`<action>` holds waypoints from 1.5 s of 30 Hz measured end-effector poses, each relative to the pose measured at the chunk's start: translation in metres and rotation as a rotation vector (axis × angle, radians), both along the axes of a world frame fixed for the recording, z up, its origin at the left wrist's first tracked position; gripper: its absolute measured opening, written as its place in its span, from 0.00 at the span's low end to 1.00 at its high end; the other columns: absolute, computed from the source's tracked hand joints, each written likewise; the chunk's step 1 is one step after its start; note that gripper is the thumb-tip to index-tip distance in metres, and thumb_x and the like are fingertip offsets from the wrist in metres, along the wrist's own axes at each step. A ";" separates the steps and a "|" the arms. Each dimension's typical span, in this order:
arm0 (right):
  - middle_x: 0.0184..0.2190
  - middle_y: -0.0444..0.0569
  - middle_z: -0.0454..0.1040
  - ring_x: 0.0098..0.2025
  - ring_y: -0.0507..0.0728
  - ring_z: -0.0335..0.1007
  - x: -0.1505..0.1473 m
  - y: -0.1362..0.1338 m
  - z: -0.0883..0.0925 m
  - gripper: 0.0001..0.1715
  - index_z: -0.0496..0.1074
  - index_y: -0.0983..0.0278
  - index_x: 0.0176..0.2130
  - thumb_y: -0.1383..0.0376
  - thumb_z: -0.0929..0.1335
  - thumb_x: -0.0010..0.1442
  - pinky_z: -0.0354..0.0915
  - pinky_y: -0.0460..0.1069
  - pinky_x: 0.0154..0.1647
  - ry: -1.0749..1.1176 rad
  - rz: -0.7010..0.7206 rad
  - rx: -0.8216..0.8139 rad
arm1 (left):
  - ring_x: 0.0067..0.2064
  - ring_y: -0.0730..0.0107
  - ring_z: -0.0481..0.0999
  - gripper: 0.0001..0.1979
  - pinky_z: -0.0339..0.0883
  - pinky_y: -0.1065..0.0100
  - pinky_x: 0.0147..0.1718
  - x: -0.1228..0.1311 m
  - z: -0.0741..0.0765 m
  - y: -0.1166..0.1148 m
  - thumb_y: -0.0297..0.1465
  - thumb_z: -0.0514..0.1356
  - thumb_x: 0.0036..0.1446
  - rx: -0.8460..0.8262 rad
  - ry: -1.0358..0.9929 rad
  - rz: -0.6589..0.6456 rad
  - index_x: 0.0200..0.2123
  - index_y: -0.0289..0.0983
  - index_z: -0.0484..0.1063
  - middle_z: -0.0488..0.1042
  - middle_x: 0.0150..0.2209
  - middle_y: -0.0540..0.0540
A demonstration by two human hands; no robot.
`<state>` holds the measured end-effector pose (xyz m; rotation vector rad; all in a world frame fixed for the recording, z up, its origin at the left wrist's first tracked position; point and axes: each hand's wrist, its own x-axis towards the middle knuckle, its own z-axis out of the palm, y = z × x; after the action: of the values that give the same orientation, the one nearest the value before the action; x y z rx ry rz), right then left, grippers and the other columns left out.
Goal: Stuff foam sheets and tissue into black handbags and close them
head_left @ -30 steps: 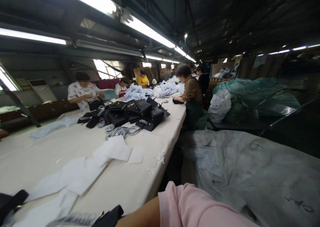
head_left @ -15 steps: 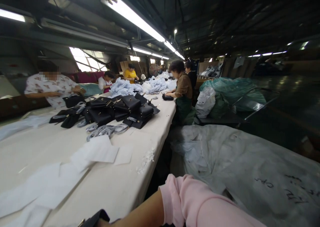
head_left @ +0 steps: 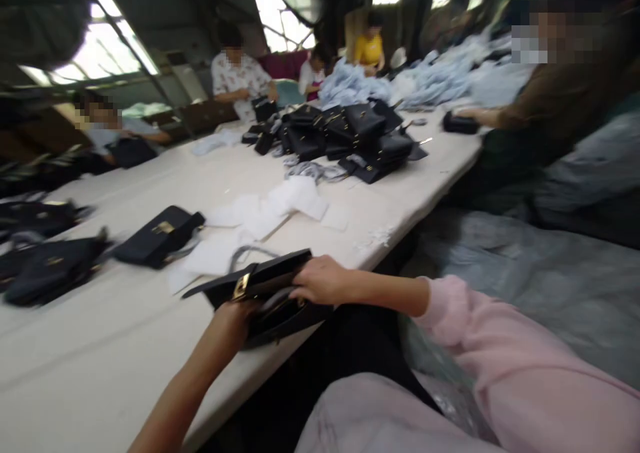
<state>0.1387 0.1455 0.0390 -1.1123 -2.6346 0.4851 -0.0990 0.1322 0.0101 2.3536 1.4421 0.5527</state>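
Observation:
A black handbag with a gold clasp lies tilted at the table's near edge, its mouth gaping toward me. My right hand is closed around the bag's upper right rim, fingers curled over it. At the left side of the opening, just below the clasp, my left hand grips the bag; its fingertips are hidden inside. Something grey shows within the mouth between both hands. A grey strap loops up behind the bag.
White sheets lie beyond the bag. More black handbags rest at the left, and a pile of black bags sits mid-table. Several people work around the table. Grey plastic sacks fill the floor at right.
My view has swung left and down. Both hands and the gaping handbag are now in sight; earlier only my right arm and a dark corner of a bag showed at the bottom.

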 end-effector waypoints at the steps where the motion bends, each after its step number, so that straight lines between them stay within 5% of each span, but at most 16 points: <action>1: 0.39 0.54 0.78 0.44 0.61 0.73 0.007 0.004 -0.005 0.11 0.79 0.65 0.39 0.63 0.68 0.63 0.68 0.52 0.47 0.042 0.036 -0.001 | 0.44 0.61 0.76 0.14 0.72 0.61 0.43 -0.010 0.002 -0.012 0.22 0.54 0.58 -0.042 0.033 0.025 0.42 0.39 0.76 0.77 0.41 0.43; 4: 0.49 0.52 0.74 0.53 0.59 0.68 0.022 0.012 -0.020 0.16 0.76 0.62 0.48 0.71 0.67 0.60 0.64 0.52 0.54 0.313 0.188 -0.013 | 0.40 0.61 0.78 0.23 0.72 0.63 0.41 -0.008 0.008 -0.033 0.17 0.49 0.53 -0.086 0.057 0.082 0.44 0.40 0.77 0.79 0.37 0.44; 8: 0.49 0.52 0.73 0.52 0.58 0.67 0.026 0.012 -0.033 0.24 0.77 0.64 0.47 0.78 0.66 0.52 0.63 0.51 0.56 0.536 0.130 -0.006 | 0.46 0.61 0.77 0.17 0.70 0.61 0.50 0.025 0.008 -0.039 0.25 0.55 0.57 0.081 -0.011 0.107 0.49 0.42 0.74 0.78 0.44 0.46; 12: 0.50 0.50 0.73 0.54 0.59 0.66 0.022 0.005 -0.023 0.25 0.76 0.61 0.49 0.74 0.68 0.51 0.63 0.50 0.55 0.413 0.071 -0.043 | 0.55 0.58 0.72 0.18 0.62 0.55 0.59 0.046 0.001 -0.033 0.28 0.57 0.59 0.096 0.007 0.123 0.52 0.42 0.71 0.75 0.51 0.46; 18: 0.39 0.52 0.78 0.42 0.61 0.74 0.018 -0.009 0.006 0.15 0.80 0.60 0.41 0.68 0.68 0.53 0.67 0.49 0.43 -0.004 -0.148 -0.148 | 0.52 0.61 0.74 0.14 0.63 0.58 0.58 0.050 -0.001 -0.027 0.31 0.56 0.60 -0.014 -0.009 0.092 0.49 0.46 0.74 0.76 0.49 0.51; 24: 0.35 0.47 0.79 0.41 0.59 0.74 0.018 -0.002 -0.009 0.20 0.79 0.61 0.43 0.71 0.69 0.50 0.67 0.46 0.42 0.182 -0.082 -0.206 | 0.47 0.62 0.77 0.11 0.69 0.64 0.50 0.042 0.004 -0.025 0.31 0.56 0.60 -0.133 -0.047 0.180 0.39 0.45 0.79 0.79 0.42 0.51; 33: 0.40 0.46 0.79 0.44 0.58 0.73 0.008 0.006 -0.028 0.20 0.79 0.64 0.40 0.75 0.67 0.47 0.66 0.47 0.46 0.417 -0.022 -0.182 | 0.49 0.63 0.75 0.15 0.66 0.61 0.54 0.037 -0.019 -0.011 0.24 0.52 0.60 -0.138 0.119 0.069 0.37 0.41 0.78 0.78 0.44 0.47; 41: 0.30 0.42 0.77 0.36 0.55 0.74 0.012 0.010 -0.035 0.15 0.77 0.66 0.35 0.76 0.66 0.46 0.66 0.44 0.36 0.667 -0.076 -0.277 | 0.43 0.62 0.77 0.15 0.70 0.65 0.46 0.055 0.020 -0.023 0.36 0.59 0.57 -0.289 0.045 0.108 0.46 0.40 0.75 0.79 0.42 0.48; 45: 0.29 0.43 0.77 0.34 0.55 0.75 0.010 0.015 -0.039 0.11 0.77 0.66 0.32 0.75 0.67 0.46 0.66 0.43 0.33 0.679 -0.120 -0.274 | 0.42 0.58 0.77 0.10 0.69 0.63 0.44 0.079 0.022 -0.018 0.34 0.60 0.56 -0.135 0.131 0.304 0.40 0.37 0.76 0.78 0.39 0.43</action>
<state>0.1482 0.1609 -0.0003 -0.9460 -1.9398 1.0133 -0.0205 0.1139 0.0320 2.1137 1.8521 0.3662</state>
